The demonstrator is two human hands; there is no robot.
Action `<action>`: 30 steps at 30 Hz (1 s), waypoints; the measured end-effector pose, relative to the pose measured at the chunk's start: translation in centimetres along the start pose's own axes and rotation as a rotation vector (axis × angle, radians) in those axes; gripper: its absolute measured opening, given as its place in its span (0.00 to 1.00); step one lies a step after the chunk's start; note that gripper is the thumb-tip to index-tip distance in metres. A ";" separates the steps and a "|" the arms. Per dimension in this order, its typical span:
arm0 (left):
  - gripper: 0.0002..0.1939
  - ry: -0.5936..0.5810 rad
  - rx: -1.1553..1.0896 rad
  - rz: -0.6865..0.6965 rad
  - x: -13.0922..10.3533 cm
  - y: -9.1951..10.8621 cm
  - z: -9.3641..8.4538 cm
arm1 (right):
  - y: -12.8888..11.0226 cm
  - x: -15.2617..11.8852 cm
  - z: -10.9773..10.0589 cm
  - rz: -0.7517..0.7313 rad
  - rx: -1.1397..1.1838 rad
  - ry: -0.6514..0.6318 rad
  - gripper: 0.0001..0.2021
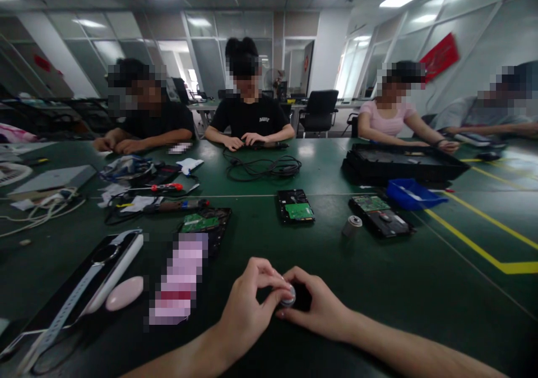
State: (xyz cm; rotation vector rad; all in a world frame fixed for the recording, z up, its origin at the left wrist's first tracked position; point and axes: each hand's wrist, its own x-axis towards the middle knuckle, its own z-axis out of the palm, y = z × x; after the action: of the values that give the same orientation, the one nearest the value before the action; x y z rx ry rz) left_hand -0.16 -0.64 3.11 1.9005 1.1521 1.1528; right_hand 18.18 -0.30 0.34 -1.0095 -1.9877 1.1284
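A small round silvery metal piece [288, 295] sits between my two hands, low over the green table. My left hand [258, 288] pinches it with thumb and fingertips. From the other side, my right hand [313, 305] curls its thumb and fingers around it. The fingers cover much of the piece, so its exact kind cannot be made out. Beyond my right hand stands a short metal cylinder [352, 225]. A hard drive [295, 206] with a green circuit board lies ahead of my hands, and another hard drive [381, 215] lies farther right.
To my left are a third hard drive [222, 227], a pink oval object [125, 293] and a watch [105, 253]. A screwdriver [168, 187] and cables [269, 168] lie farther back. A blue tray [414, 193] stands right, near a black casing [403, 165]. Several people sit opposite.
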 end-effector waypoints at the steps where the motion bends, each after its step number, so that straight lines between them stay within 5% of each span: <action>1: 0.11 0.028 -0.014 0.013 0.0 0.0 -0.1 | -0.1 0.0 -0.1 0.005 0.001 0.002 0.17; 6: 0.12 0.223 0.020 0.013 -0.3 -0.7 -3.6 | -0.6 0.2 -0.4 0.005 0.033 -0.015 0.18; 9: 0.11 0.069 0.191 -0.076 -1.3 -2.3 -6.4 | -0.7 0.1 -0.4 0.002 0.035 -0.019 0.18; 12: 0.08 0.052 0.363 -0.043 -3.0 -4.3 -7.6 | -0.7 0.1 -0.4 0.007 0.027 -0.020 0.18; 21: 0.03 0.078 0.598 0.119 -4.4 -6.2 -7.6 | -0.8 0.1 -0.5 0.007 0.032 -0.034 0.17; 25: 0.05 0.101 0.470 0.124 -3.4 -4.7 -6.6 | -0.7 0.1 -0.4 0.006 0.016 -0.028 0.17; 30: 0.08 0.042 0.308 0.287 -1.2 -1.3 -3.1 | -0.4 0.2 -0.3 -0.033 0.006 -0.007 0.17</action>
State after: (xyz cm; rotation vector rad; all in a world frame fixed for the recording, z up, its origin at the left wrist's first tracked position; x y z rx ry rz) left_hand -3.70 -0.94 2.90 2.3476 1.1592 1.2244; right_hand 18.17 -0.12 0.81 -0.9669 -1.9982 1.1210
